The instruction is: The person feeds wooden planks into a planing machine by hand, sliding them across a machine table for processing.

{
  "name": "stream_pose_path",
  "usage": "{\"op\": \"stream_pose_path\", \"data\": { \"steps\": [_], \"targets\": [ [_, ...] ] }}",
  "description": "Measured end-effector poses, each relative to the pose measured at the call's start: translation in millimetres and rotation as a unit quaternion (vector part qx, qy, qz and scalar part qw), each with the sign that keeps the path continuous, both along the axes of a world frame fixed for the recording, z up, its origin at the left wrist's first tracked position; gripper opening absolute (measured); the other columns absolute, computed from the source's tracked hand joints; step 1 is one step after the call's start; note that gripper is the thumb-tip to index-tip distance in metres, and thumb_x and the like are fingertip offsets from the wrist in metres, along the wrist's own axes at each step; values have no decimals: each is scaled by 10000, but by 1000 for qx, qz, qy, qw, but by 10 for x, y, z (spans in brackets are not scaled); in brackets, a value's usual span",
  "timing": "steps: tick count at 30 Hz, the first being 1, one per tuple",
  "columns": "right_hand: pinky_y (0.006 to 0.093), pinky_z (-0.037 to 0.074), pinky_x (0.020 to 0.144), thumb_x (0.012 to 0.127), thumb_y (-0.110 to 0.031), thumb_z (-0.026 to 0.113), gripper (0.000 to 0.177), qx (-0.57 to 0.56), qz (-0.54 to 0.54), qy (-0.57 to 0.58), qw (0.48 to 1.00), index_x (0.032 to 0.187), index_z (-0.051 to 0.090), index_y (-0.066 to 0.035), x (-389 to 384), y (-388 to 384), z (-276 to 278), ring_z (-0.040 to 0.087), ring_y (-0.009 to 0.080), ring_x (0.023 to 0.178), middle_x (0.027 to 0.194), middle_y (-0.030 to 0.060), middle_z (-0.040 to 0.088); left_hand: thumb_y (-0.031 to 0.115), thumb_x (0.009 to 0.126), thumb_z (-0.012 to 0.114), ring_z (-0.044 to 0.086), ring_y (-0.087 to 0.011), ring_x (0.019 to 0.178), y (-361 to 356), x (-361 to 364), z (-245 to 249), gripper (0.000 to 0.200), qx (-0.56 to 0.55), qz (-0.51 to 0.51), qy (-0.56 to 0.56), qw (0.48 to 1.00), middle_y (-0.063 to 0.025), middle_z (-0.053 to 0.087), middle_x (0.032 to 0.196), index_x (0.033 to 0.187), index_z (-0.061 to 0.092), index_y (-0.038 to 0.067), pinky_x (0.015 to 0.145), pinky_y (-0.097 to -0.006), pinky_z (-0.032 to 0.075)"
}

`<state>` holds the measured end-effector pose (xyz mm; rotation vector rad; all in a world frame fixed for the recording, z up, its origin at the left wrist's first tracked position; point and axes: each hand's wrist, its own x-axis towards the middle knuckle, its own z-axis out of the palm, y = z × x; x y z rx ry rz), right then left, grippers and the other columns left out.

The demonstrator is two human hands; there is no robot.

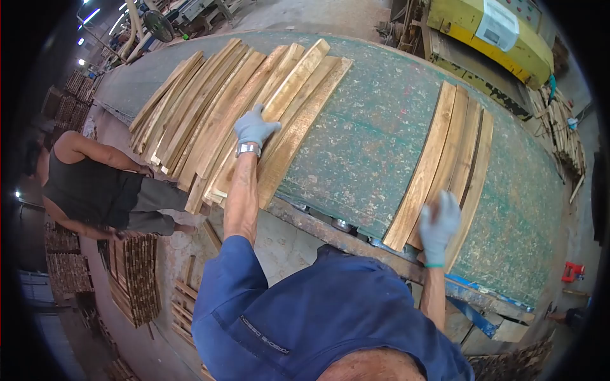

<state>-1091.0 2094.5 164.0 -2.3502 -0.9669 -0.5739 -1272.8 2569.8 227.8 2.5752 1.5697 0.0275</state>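
Note:
My left hand (256,129), in a grey glove with a watch at the wrist, rests over a raised wooden slat (297,77) in the left group. Its thumb is spread to the right and its fingers reach forward over the wood. My right hand (440,227), gloved too and slightly blurred, lies over the near part of a smaller group of slats (434,166), fingers extended and thumb apart. These few slats lie side by side, while the left group holds several, some overlapping. Both groups lie on a worn green table (372,136).
Another person (101,184) stands at the left beside a stack of wood pieces (135,279). A yellow machine (489,38) stands beyond the table at the upper right, with loose wood strips (560,130) near it. A red object (572,272) is at far right.

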Motion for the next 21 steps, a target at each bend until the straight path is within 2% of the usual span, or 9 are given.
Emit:
{"op": "stream_pose_path", "data": {
  "steps": [2, 4, 8, 11, 12, 14, 17, 18, 21],
  "targets": [
    [530, 373, 1005, 789, -341, 713, 624, -49, 97, 39, 993, 1342, 516, -131, -313, 550, 265, 481, 401, 1230, 1325, 194, 517, 584, 663, 757, 647, -338, 1064, -145, 89, -112, 882, 36, -8, 32, 999, -162, 641, 1187, 1395, 481, 179, 892, -425, 505],
    [518, 333, 1045, 803, -361, 696, 607, -76, 168, 35, 982, 1343, 523, -144, -397, 933, -10, 451, 377, 1275, 1336, 195, 506, 506, 703, 731, 611, -351, 1079, -385, 215, -130, 815, 69, 2, 59, 996, -158, 563, 1230, 1400, 449, 192, 890, -440, 486],
    [521, 301, 1080, 821, -370, 674, 568, -96, 213, 96, 967, 1332, 550, -154, -463, 1149, -537, 412, 360, 1327, 1389, 180, 482, 318, 779, 698, 604, -376, 1119, -249, 251, -243, 759, 67, 73, -9, 995, -199, 552, 1266, 1439, 381, 120, 907, -459, 486],
    [512, 306, 1094, 820, -370, 676, 546, -99, 221, 145, 959, 1310, 581, -148, -448, 1135, -611, 401, 355, 1346, 1425, 171, 468, 277, 757, 714, 623, -389, 1088, -170, 268, -198, 830, -15, 18, -8, 1000, -220, 559, 1257, 1469, 336, 82, 898, -469, 501],
    [507, 309, 1098, 820, -373, 677, 546, -96, 223, 183, 953, 1307, 584, -146, -425, 1124, -604, 403, 350, 1347, 1422, 173, 472, 270, 758, 714, 642, -390, 1040, -289, 287, -235, 818, 18, 6, -23, 1000, -231, 575, 1224, 1456, 342, 64, 882, -476, 513],
    [478, 339, 1098, 833, -369, 681, 544, -62, 218, 246, 942, 1295, 588, -98, -346, 1140, -534, 421, 355, 1333, 1401, 190, 491, 295, 757, 711, 631, -391, 1016, -689, 361, -287, 804, 49, -22, -61, 997, -226, 591, 1168, 1436, 365, 38, 845, -476, 519],
    [465, 363, 1090, 852, -351, 675, 552, 194, 142, 486, 840, 1300, 568, -47, -248, 1229, -494, 432, 379, 1316, 1388, 204, 499, 413, 775, 716, 561, -373, 1047, -1416, 516, -605, 905, 35, -57, -56, 996, -204, 537, 1176, 1494, 311, 40, 881, -467, 493],
    [435, 386, 1075, 861, -339, 677, 578, 168, 128, 423, 881, 1317, 541, -9, -235, 1239, -437, 437, 395, 1311, 1393, 236, 481, 471, 781, 698, 528, -375, 1090, -1663, 565, -616, 924, 21, -96, -64, 993, -202, 521, 1197, 1504, 309, 46, 934, -480, 456],
    [491, 335, 1102, 841, -411, 690, 647, 125, 122, 285, 942, 1355, 525, -54, -445, 1281, -304, 383, 432, 1344, 1434, 262, 422, 615, 797, 632, 438, -395, 1220, -1895, 724, -812, 952, -27, -140, -122, 982, -209, 471, 1318, 1513, 334, 63, 1042, -504, 358]
  ]
}}
